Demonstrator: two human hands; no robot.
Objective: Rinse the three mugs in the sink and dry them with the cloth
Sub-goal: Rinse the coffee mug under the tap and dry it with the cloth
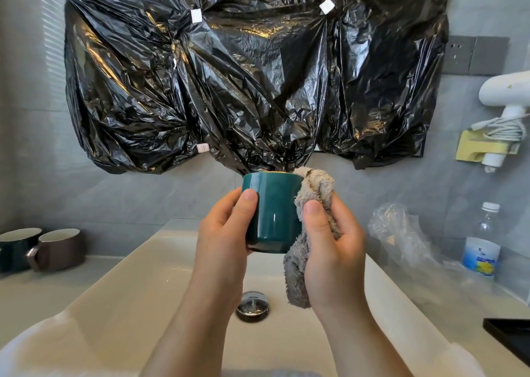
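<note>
Closest in, the white sink (143,276) fills the lower frame, its basin wide and shallow, with a chrome drain (252,306) at the bottom. Two bare forearms rise over it from the lower edge. A pale counter (43,285) runs on either side, and grey tile covers the wall behind. Crumpled black plastic (229,75) is taped over most of that wall. Grey sockets (473,55) sit to its right, above a white hair dryer (507,95) hung on the wall. The corner of a black tray (507,336) shows at the right edge.

On the left counter stand a dark mug (14,250) and a brown mug (61,249), upright and touching, both pale inside; whether they hold anything cannot be told. On the right counter stands a capped bottle (483,244) with a blue label, near a crumpled clear bag (398,230).

A green mug (276,210) is held upright in the air above the basin, well above the drain; its inside is hidden.

The left hand (223,233) wraps the green mug from the left, thumb laid across the near face, fingers curled behind. The right hand (335,241) grips a bunched grey cloth (315,187), thumb pressing it in, and holds it against the mug's right side up to the rim. The cloth's loose end hangs below that hand over the basin.
</note>
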